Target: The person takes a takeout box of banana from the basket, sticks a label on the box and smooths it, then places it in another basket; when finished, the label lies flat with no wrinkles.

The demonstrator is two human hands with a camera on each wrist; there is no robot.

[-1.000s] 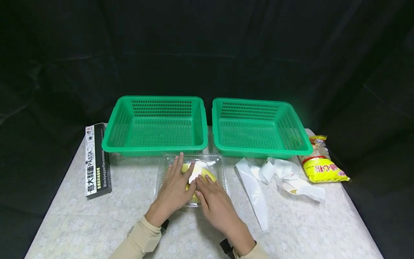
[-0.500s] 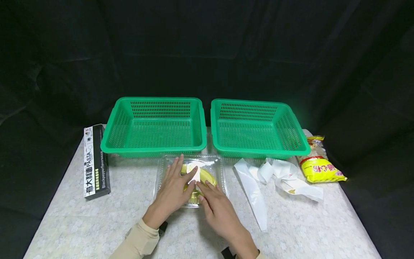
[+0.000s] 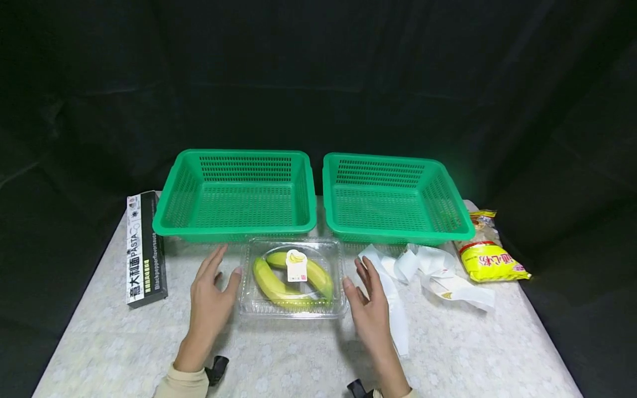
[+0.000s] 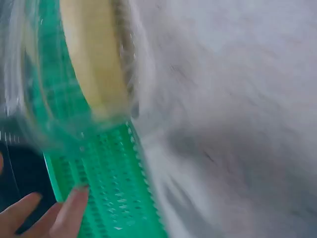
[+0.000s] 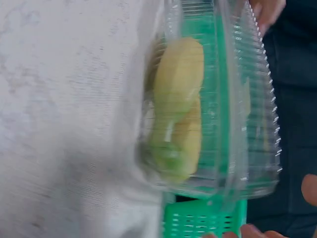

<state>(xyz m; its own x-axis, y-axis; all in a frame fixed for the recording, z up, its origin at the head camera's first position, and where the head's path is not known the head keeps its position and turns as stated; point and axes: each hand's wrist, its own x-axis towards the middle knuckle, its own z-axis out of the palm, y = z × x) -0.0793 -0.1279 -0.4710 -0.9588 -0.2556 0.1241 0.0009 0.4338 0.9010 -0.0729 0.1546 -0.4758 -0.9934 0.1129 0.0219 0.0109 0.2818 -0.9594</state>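
A clear plastic clamshell box [image 3: 318, 309] with bananas [image 3: 271, 282] inside lies on the table in the head view. On its lid is a white label [image 3: 297, 268] with a banana picture. My left hand [image 3: 211, 301] is held beside the box's left side, fingers spread and holding nothing. Off the right side is my right hand [image 3: 370, 307], fingers relaxed and apart, near the box's edge; whether it touches is hard to tell. Both wrist views are blurred. Bananas [image 5: 178, 99] show through the box wall in the right wrist view.
Two green baskets [image 3: 234, 229] [image 3: 398, 235] stand behind the box. A black pasta box [image 3: 146, 249] lies at the left. Crumpled white paper strips [image 3: 393, 298] and a yellow bag [image 3: 490, 257] labelled in Chinese lie at the right.
Both hands have lifted off the lid and moved apart, the left hand leftward and the right hand rightward. The label and bananas are now uncovered. The box has stayed in place.
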